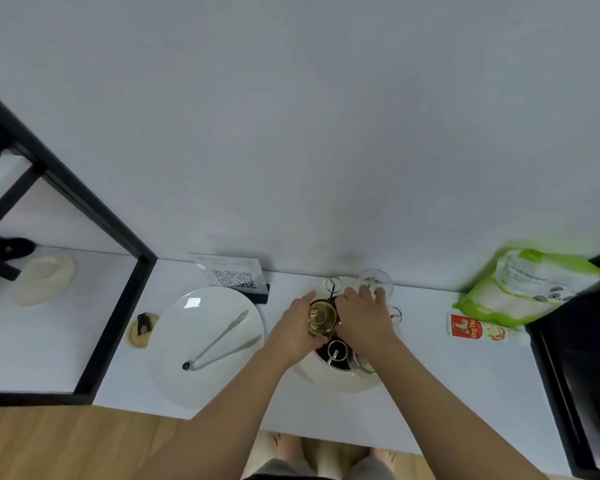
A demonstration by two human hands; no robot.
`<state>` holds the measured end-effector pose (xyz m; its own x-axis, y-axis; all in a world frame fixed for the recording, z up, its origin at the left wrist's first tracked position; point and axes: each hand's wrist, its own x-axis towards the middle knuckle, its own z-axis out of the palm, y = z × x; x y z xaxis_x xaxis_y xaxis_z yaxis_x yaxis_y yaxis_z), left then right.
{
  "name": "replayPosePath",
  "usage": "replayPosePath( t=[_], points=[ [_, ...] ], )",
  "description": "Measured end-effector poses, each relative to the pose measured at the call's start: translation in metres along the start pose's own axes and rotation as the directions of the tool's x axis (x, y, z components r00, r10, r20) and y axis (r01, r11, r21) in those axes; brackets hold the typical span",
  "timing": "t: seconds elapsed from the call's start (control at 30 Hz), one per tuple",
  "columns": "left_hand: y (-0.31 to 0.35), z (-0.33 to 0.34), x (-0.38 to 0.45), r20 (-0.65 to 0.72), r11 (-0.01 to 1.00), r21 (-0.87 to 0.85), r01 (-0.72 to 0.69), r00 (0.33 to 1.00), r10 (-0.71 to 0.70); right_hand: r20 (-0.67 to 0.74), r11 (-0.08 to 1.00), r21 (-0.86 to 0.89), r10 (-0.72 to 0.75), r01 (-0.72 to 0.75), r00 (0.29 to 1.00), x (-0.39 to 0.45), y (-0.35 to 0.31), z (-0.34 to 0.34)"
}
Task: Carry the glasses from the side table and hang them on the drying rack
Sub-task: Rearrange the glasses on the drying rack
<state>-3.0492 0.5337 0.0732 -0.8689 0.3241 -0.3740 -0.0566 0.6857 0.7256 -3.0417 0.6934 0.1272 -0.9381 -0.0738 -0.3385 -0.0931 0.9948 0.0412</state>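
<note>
The drying rack [338, 355] is mostly hidden under both hands; only its pale round base and some wire loops show. The left hand [297, 336] is wrapped around one amber glass [322, 317], held over the rack's middle. The right hand [364, 315] lies over the rack with fingers spread; whether it pinches anything, I cannot tell. One clear glass [375, 280] stands behind (partly covered). One plate [174, 368] carries one pair of tongs [222, 341].

The two hands cover most of the drying rack [336, 355], so its arms barely show; the black frame [66, 202] and the dark appliance [586, 358] run off the picture's edges
</note>
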Motion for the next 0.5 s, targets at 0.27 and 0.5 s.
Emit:
replayPosePath(
  t=[0.27, 0.5],
  points=[
    [-0.0081, -0.004, 0.0064, -0.021, 0.998, -0.026, -0.054, 0.998, 0.054, -0.005, 1.0, -0.016, 0.021, -0.021, 1.0, 0.0083, -0.0042, 0.0044],
    [-0.0111, -0.005, 0.007, -0.024, 0.996, -0.059, -0.066, 0.998, 0.065, -0.014, 0.999, 0.022, 0.023, -0.023, 1.0, 0.0056, -0.004, 0.0059]
  ],
)
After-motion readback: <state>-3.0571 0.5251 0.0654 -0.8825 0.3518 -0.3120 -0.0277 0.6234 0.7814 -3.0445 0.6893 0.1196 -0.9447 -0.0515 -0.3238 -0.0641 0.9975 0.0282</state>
